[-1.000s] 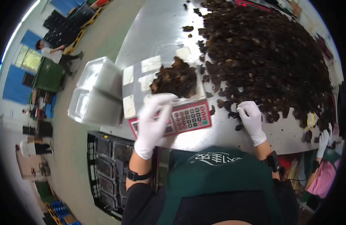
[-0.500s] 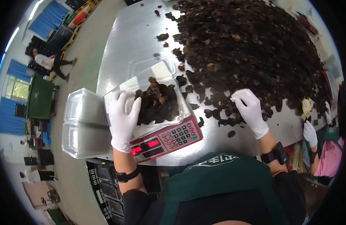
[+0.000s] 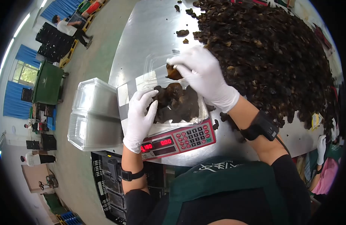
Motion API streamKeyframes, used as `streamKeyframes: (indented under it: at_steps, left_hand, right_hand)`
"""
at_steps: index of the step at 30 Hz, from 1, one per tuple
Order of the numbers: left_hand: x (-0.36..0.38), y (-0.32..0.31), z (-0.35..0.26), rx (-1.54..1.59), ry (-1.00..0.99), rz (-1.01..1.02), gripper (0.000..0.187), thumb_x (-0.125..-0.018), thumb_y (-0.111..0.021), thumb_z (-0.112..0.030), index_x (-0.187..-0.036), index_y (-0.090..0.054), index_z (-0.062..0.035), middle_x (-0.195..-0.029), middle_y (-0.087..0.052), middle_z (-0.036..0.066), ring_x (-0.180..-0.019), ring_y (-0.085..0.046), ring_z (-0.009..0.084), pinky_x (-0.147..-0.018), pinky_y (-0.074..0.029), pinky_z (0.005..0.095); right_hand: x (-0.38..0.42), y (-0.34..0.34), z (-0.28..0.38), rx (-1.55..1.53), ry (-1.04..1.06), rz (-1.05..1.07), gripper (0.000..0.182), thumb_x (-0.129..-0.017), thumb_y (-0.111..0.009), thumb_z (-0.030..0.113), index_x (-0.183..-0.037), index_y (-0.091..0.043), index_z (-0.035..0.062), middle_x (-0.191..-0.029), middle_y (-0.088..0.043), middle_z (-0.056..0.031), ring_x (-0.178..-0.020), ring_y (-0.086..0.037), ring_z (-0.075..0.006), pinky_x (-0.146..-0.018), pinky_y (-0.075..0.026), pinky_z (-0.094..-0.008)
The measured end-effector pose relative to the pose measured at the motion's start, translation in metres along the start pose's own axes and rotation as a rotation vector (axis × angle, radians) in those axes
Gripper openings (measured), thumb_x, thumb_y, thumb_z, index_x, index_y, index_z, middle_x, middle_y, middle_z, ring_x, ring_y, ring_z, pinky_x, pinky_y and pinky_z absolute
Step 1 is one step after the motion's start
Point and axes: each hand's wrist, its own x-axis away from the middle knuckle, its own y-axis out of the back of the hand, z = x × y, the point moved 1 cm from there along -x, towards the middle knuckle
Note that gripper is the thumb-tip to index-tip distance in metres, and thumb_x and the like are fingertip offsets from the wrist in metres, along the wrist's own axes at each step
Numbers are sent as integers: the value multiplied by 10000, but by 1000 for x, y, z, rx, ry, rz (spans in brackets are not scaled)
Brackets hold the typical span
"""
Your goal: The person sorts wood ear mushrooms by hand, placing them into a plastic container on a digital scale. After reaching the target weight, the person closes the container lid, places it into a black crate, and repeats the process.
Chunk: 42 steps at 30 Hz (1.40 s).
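A clear plastic box (image 3: 200, 119) rests on a red-framed digital scale (image 3: 180, 152), heaped with dark brown, curled wood ear mushrooms (image 3: 177, 107). My left hand (image 3: 140, 116), in a white glove, lies at the box's left side, thumb and fingers apart, fingertips by the heap. Above the box's far side, my gloved right hand (image 3: 205, 75) pinches a brown wood ear mushroom piece (image 3: 173, 72) between thumb and fingers. The box's clear lid (image 3: 159, 56) lies behind, partly hidden by that hand. Red digits glow on the scale; one reading is 0.00.
A large mound of wood ear mushrooms (image 3: 270, 56) covers the metal table's (image 3: 139, 41) right side. Stacked clear boxes (image 3: 94, 120) stand left of the scale. A black crate (image 3: 109, 187) is below the table edge. A co-worker's gloved hand (image 3: 321, 148) shows at far right.
My right hand has moved left from beside the mound to above the box and now holds a mushroom piece. My left hand has stayed at the box's side. The view has shifted slightly.
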Motion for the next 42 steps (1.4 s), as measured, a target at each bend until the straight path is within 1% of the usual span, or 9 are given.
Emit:
streamKeyframes:
  at_steps: [4,8,14,18,20,22,25,35,42]
  left_hand:
    - [4,2,1,221,97,-58,330,-925,-614,-25,-1254,-616,-45,-1248,-604,156,-1199,-571,301,-1053,-429,361]
    - [4,5,12,335,178,-162,316,-930,-590,-21,-1245,-615,-31,-1248,-606,156,-1208,-567,295,-1060,-421,359]
    - [4,53,25,168,174,-299,283,-928,-595,-35,-1206,-633,-8,-1197,-630,137,-1168,-590,256,-1042,-429,352]
    - [-7,85,42,66,196,-244,258,-949,-589,-93,-1185,-659,-18,-1133,-677,123,-1090,-630,228,-991,-458,330]
    - [-19,83,50,95,183,-225,271,-946,-608,-139,-1183,-674,-27,-1133,-693,130,-1096,-641,231,-986,-463,324]
    - [-37,71,58,167,195,-180,301,-940,-620,-190,-1186,-680,-28,-1165,-693,139,-1122,-646,240,-989,-471,324]
    - [-66,50,55,132,198,-98,353,-972,-598,-237,-1244,-655,-19,-1185,-695,104,-1098,-640,187,-965,-483,304]
    - [-139,-2,64,-342,402,283,671,-871,-604,-487,-1301,-574,27,-1238,-647,270,-1202,-603,383,-1024,-466,418]
    - [-136,-27,85,-382,405,285,599,-867,-668,-370,-1312,-551,14,-1131,-700,203,-1085,-672,330,-938,-512,398]
  right_hand:
    - [-9,11,20,-136,-108,-91,104,-825,-701,21,-903,-716,89,-849,-667,-40,-824,-632,-235,-754,-518,-352]
    - [28,-10,19,23,-84,371,165,-807,-725,78,-969,-718,109,-928,-684,-45,-930,-623,-245,-844,-470,-374]
    - [21,46,15,139,-152,157,276,-768,-754,30,-1036,-701,72,-1073,-679,-87,-992,-627,-249,-884,-480,-338]
    - [54,89,25,-120,-736,265,157,-860,-694,42,-1012,-697,7,-973,-696,-82,-847,-653,-159,-747,-514,-296]
    - [73,96,44,-240,-1062,613,127,-929,-623,76,-993,-693,-9,-926,-691,-44,-842,-630,-95,-755,-509,-261]
    - [92,90,60,-311,-873,769,206,-964,-620,159,-982,-701,-30,-880,-703,-70,-752,-637,-101,-668,-512,-259]
    - [101,84,67,-404,-1059,841,258,-966,-633,212,-1022,-717,-25,-853,-725,-84,-757,-657,-145,-720,-512,-270]
    - [90,71,69,-836,-1403,854,323,-1030,-513,300,-1181,-710,94,-838,-730,-91,-536,-627,-88,-458,-439,-199]
    - [92,67,64,-945,-1389,753,368,-1035,-517,328,-1132,-703,26,-833,-718,-107,-561,-648,-101,-461,-458,-198]
